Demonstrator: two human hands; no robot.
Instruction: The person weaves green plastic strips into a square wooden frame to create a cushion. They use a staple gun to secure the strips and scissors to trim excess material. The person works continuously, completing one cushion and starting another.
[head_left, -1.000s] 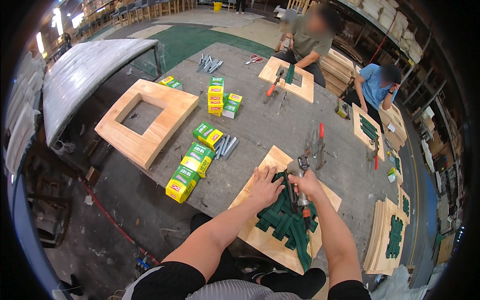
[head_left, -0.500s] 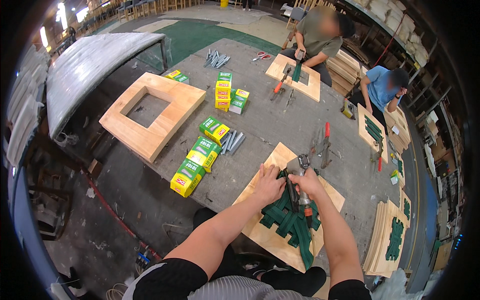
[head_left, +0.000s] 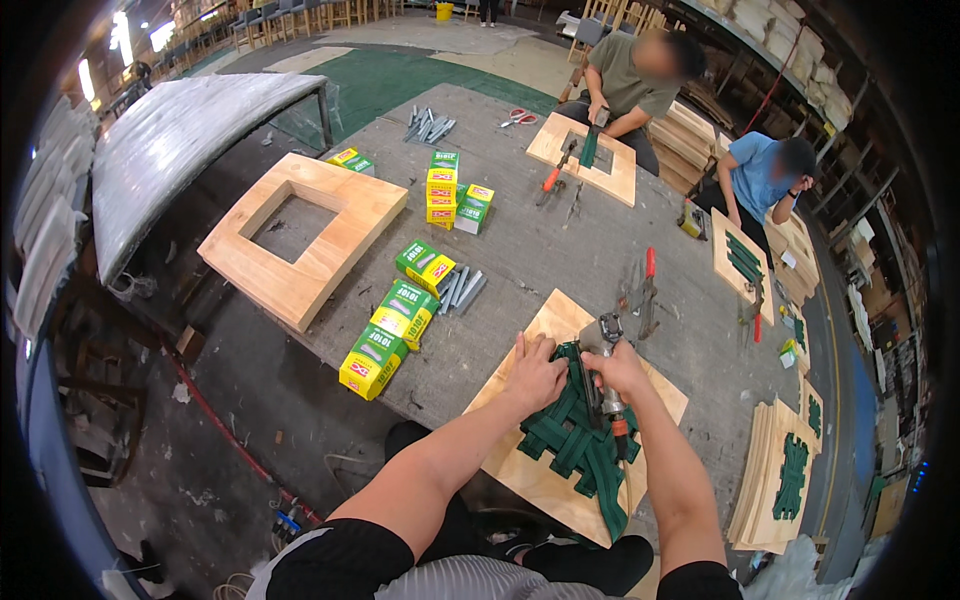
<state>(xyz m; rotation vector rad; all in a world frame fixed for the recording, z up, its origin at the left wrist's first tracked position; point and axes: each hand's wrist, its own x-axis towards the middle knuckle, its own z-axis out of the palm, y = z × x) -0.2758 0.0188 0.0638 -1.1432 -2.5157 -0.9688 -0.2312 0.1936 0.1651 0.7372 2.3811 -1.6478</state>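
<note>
My right hand (head_left: 620, 372) grips an air staple gun (head_left: 611, 328), its black magazine lying over dark green webbing (head_left: 575, 440) and a hose fitting with an orange-red collar pointing toward me. Beside the gun, the fingers of my left hand (head_left: 538, 372) are bent over a strap end and press it onto the wooden panel (head_left: 560, 314). Green straps cross over and under each other in the panel's middle, one long tail hanging toward my lap. Between my hands, the gun's nose and the exact spot it touches are hard to see.
Yellow-green staple boxes (head_left: 372, 360) and loose staple strips (head_left: 460, 290) lie left of the panel. Red-handled pliers (head_left: 649, 275) rest beyond it. A wooden frame (head_left: 330, 245) sits at the table's left edge; stacked panels (head_left: 760, 480) stand right. Two people work across the table.
The view has shifted slightly. The staple gun's head has moved a little right, and my left fingers have drawn back slightly, showing more of the strap end between the hands.
</note>
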